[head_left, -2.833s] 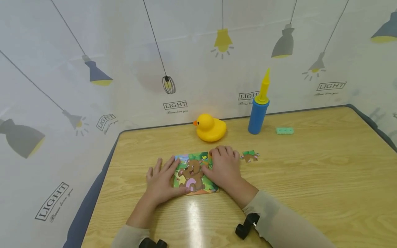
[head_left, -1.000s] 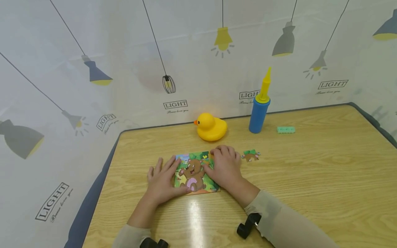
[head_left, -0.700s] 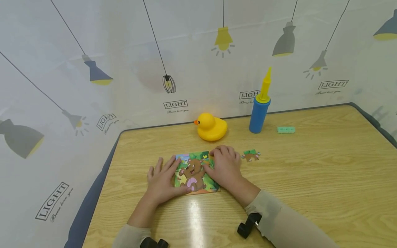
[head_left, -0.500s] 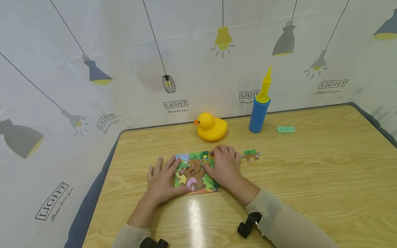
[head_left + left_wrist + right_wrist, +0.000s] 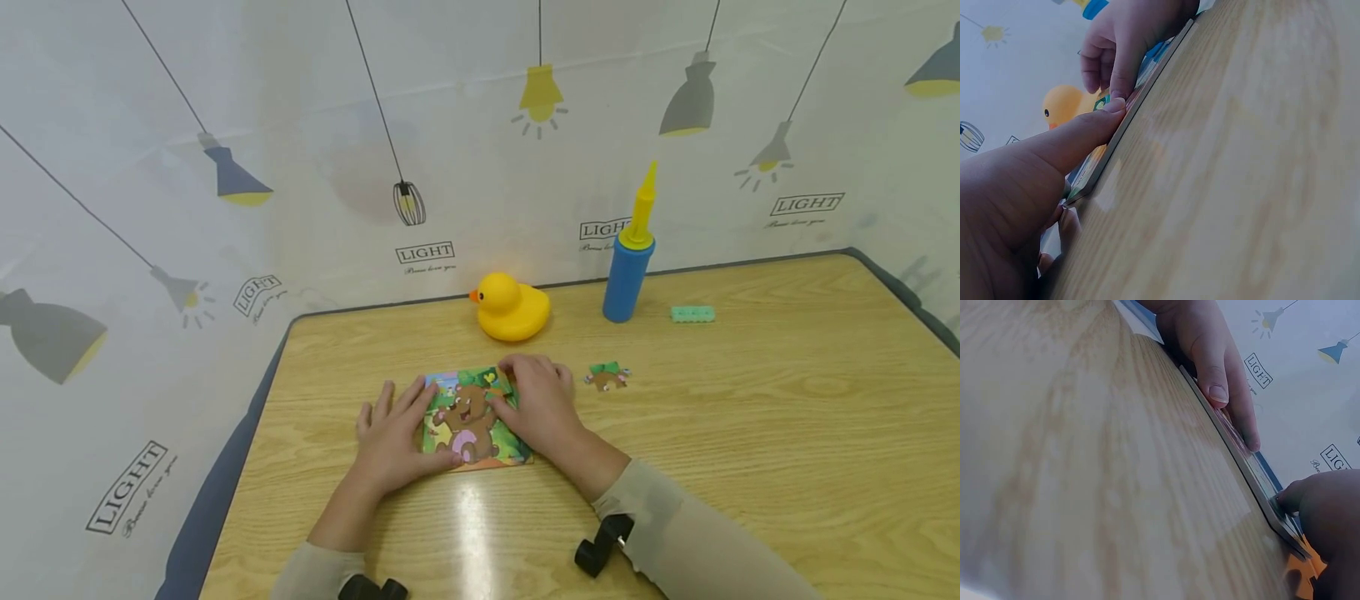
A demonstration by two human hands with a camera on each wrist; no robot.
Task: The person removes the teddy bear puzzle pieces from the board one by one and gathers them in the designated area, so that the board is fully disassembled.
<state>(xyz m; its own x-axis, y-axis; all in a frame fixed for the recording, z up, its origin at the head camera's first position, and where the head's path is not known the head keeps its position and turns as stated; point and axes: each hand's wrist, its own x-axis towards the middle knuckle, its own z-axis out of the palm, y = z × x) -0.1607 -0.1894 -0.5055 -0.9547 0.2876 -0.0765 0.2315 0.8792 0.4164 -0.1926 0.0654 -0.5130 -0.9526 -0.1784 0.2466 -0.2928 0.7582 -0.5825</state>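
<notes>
Colourful bear puzzle (image 5: 467, 417) lies flat. Your left hand (image 5: 392, 437) spreads along one edge; right hand (image 5: 543, 404) grips another. Tabletop (image 5: 750, 425) extends rightward.

In front of me, towards the far edge of the wood-grain table (image 5: 765, 417), I see a yellow toy duck (image 5: 512, 312) with its orange beak facing left. To its right, I have a blue hand pump (image 5: 624, 279) standing with its yellow nozzle up, then a mint-green building brick (image 5: 692, 314). Behind them I face a pale wall covering (image 5: 315, 125) printed with hanging lamps (image 5: 539, 90) and boxed "LIGHT" labels (image 5: 425, 252).
</notes>
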